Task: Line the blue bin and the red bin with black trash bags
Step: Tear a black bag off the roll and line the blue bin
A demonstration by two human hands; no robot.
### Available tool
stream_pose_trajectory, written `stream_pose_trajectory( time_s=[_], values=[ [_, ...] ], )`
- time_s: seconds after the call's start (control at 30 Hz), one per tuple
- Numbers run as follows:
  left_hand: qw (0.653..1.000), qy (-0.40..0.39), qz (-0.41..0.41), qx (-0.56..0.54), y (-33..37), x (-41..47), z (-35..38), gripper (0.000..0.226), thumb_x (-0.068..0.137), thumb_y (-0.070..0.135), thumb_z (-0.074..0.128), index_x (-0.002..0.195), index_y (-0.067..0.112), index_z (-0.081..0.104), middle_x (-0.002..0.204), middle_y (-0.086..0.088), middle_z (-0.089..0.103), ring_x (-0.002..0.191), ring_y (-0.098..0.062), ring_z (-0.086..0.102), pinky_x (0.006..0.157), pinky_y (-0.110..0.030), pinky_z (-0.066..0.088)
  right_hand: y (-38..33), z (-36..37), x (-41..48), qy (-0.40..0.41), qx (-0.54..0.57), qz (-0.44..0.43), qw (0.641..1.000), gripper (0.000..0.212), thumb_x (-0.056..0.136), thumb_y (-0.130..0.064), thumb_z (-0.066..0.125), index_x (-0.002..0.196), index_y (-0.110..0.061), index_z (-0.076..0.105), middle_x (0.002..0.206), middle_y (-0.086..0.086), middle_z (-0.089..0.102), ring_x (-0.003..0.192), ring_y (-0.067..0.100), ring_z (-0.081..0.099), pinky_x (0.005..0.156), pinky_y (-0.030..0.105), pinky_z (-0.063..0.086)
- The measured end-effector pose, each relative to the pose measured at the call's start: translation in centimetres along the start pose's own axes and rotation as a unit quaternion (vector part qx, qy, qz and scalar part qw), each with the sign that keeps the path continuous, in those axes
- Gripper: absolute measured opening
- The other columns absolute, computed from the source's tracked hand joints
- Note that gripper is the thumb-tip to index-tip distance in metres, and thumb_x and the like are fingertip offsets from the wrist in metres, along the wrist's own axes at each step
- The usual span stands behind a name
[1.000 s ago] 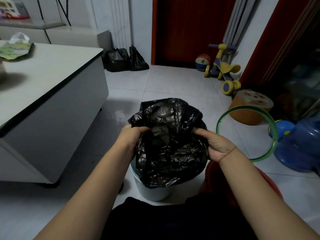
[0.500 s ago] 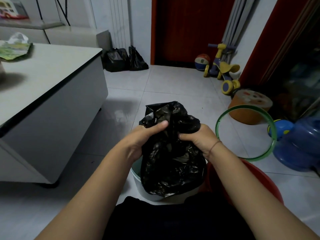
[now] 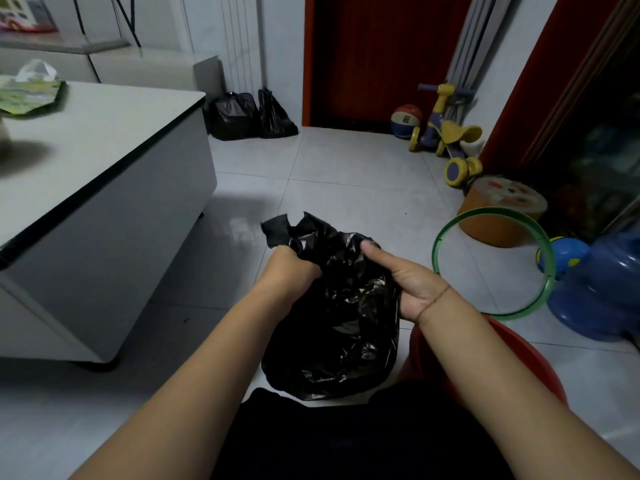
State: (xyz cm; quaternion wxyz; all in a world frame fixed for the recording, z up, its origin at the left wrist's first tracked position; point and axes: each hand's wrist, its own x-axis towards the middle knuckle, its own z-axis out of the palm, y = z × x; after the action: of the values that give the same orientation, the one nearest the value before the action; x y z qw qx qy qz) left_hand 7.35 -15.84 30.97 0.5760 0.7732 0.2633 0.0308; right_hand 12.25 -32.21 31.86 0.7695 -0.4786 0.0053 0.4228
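A crumpled black trash bag (image 3: pixel 339 327) hangs in front of me, gathered at its top. My left hand (image 3: pixel 291 271) is clenched on the bag's upper left part, where a torn flap sticks up. My right hand (image 3: pixel 405 282) grips the upper right part, thumb stretched across the plastic. The bag covers the pale blue bin below it, which I cannot see now. The red bin (image 3: pixel 512 355) stands on the floor under my right forearm; only part of its rim and wall shows.
A white table with a black edge (image 3: pixel 104 174) stands to the left. A green hoop (image 3: pixel 491 261), an orange stool (image 3: pixel 502 213), a blue water jug (image 3: pixel 602 289) and a toy scooter (image 3: pixel 446 136) lie to the right. Two full black bags (image 3: pixel 249 116) sit by the far wall.
The bag's mouth, spread wide a second ago, is now bunched together between both hands. The bag has dropped lower and hides the pale bin's rim.
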Motion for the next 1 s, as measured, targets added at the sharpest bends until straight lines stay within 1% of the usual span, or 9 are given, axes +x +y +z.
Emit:
stream_pose_trajectory(
  time_s=[0.07,0.17,0.3,0.4,0.5,0.7,0.77,0.87,1.0],
  values=[
    [0.999,0.024,-0.001,0.046,-0.8,0.8,-0.1,0.004,0.076,0.005,0.062,0.077,0.003,0.065,0.074,-0.017,0.068,0.068,-0.032,0.066,0.066,-0.04,0.055,-0.2,0.1,0.3,0.084,-0.005,-0.081,0.993,0.013,0.08,-0.003,0.062,0.093,-0.004,0.064,0.074,0.012,0.072,0.065,0.023,0.07,0.066,0.038,0.059],
    [0.996,0.072,-0.027,0.047,-2.3,2.5,-0.6,0.011,0.076,0.005,0.057,0.081,0.001,0.066,0.083,-0.022,0.068,0.079,-0.037,0.066,0.074,-0.044,0.055,-0.6,-0.5,1.0,0.254,-0.048,-0.246,0.934,0.027,0.075,0.02,0.057,0.079,-0.007,0.059,0.07,0.011,0.064,0.063,0.022,0.063,0.059,0.03,0.057],
    [0.98,0.117,-0.078,-0.138,-3.4,3.1,-1.8,0.015,0.082,0.005,0.054,0.09,0.002,0.066,0.087,-0.019,0.068,0.083,-0.034,0.066,0.074,-0.041,0.054,-1.1,-2.4,1.3,0.39,-0.031,-0.293,0.873,0.033,0.076,0.02,0.047,0.07,-0.011,0.055,0.069,0.009,0.055,0.065,0.022,0.054,0.056,0.026,0.048],
    [0.937,-0.003,-0.158,-0.312,-2.9,2.5,-2.4,0.02,0.085,0.02,0.063,0.098,0.005,0.066,0.088,-0.015,0.071,0.079,-0.029,0.067,0.067,-0.035,0.053,-1.3,-2.7,1.2,0.34,0.106,-0.219,0.908,0.015,0.089,0.002,0.047,0.085,-0.006,0.059,0.078,0.011,0.059,0.068,0.022,0.057,0.065,0.032,0.05],
    [0.906,-0.142,-0.225,-0.33,-2.4,1.6,-2.8,0.041,0.082,0.046,0.062,0.099,0.008,0.067,0.089,-0.01,0.07,0.081,-0.027,0.067,0.068,-0.037,0.051,-1.2,-2.7,1.1,0.29,0.178,-0.187,0.922,0.025,0.097,-0.013,0.039,0.08,-0.008,0.055,0.079,0.009,0.056,0.07,0.021,0.054,0.084,0.038,0.046],
    [0.884,-0.132,-0.307,-0.327,-3.0,1.3,-2.9,0.063,0.073,0.047,0.073,0.11,0.001,0.049,0.097,-0.014,0.054,0.085,-0.027,0.056,0.068,-0.043,0.049,-0.5,-3.9,1.8,0.25,0.186,-0.183,0.932,0.019,0.097,-0.013,0.041,0.093,-0.005,0.058,0.091,0.013,0.06,0.081,0.027,0.058,0.089,0.043,0.046],
    [0.88,-0.153,-0.319,-0.315,-3.2,1.2,-2.6,0.06,0.075,0.038,0.073,0.114,0.004,0.044,0.087,-0.014,0.055,0.075,-0.022,0.053,0.068,-0.037,0.048,0.0,-4.3,1.9,0.227,0.148,-0.152,0.95,0.019,0.095,-0.013,0.043,0.099,-0.005,0.06,0.092,0.014,0.063,0.083,0.028,0.06,0.08,0.043,0.05],
    [0.883,-0.248,-0.296,-0.268,-3.2,0.9,-2.3,0.033,0.071,0.031,0.07,0.091,0.013,0.051,0.06,-0.002,0.054,0.063,-0.014,0.046,0.062,-0.024,0.037,0.4,-4.5,1.6,0.173,0.118,-0.131,0.969,0.024,0.096,-0.014,0.04,0.095,-0.003,0.061,0.076,0.013,0.071,0.067,0.027,0.069,0.062,0.035,0.058],
    [0.893,-0.275,-0.221,-0.279,-2.4,0.4,-2.0,0.014,0.073,0.031,0.067,0.078,0.022,0.057,0.068,0.006,0.053,0.069,-0.013,0.049,0.074,-0.031,0.042,0.4,-4.4,1.5,0.109,0.132,-0.149,0.974,0.023,0.092,-0.011,0.042,0.099,-0.001,0.062,0.08,0.014,0.074,0.069,0.025,0.073,0.058,0.037,0.06]
  ],
)
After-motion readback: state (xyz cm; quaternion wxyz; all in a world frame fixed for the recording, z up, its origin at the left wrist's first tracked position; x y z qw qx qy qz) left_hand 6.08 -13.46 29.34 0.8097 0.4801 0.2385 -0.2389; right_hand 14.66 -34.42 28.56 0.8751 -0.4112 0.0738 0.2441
